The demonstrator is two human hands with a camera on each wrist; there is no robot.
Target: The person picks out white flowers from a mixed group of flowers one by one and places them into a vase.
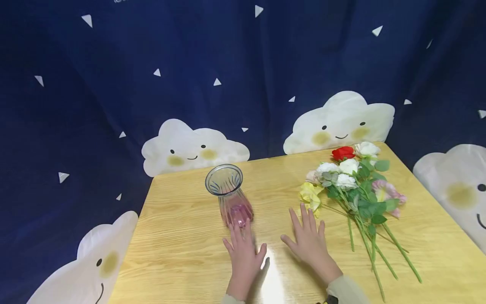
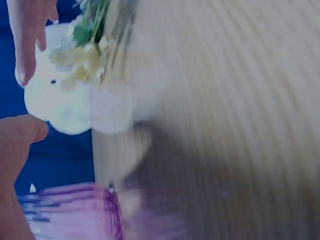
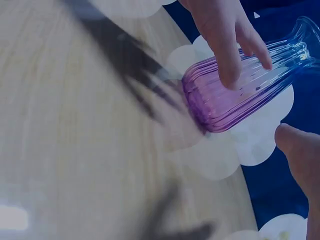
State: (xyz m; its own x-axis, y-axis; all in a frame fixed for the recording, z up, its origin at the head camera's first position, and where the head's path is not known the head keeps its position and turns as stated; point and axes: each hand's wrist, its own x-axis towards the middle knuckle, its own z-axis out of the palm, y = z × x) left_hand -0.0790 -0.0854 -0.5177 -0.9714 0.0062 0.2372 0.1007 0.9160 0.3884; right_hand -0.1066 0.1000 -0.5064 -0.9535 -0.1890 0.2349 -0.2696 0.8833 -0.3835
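A ribbed glass vase (image 1: 236, 202), blue-tinted at its flared rim and pink-purple at its base, stands upright on the wooden table. My left hand (image 1: 243, 257) is just in front of it, fingers spread and fingertips right at the base in the head view. Over the table to the right, my right hand (image 1: 309, 242) has its fingers spread and holds nothing. Its fingertips point toward a yellow flower (image 1: 311, 194) at the edge of a loose bunch of flowers. In the right wrist view, the left hand (image 3: 225, 40) overlaps the vase (image 3: 227, 107).
The bunch has a red rose (image 1: 343, 153), several white flowers (image 1: 348, 166) and a pink flower (image 1: 384, 191), its green stems (image 1: 398, 249) pointing toward me. Behind the table (image 1: 182, 236) hangs a dark blue curtain (image 1: 190, 50) with smiling white clouds.
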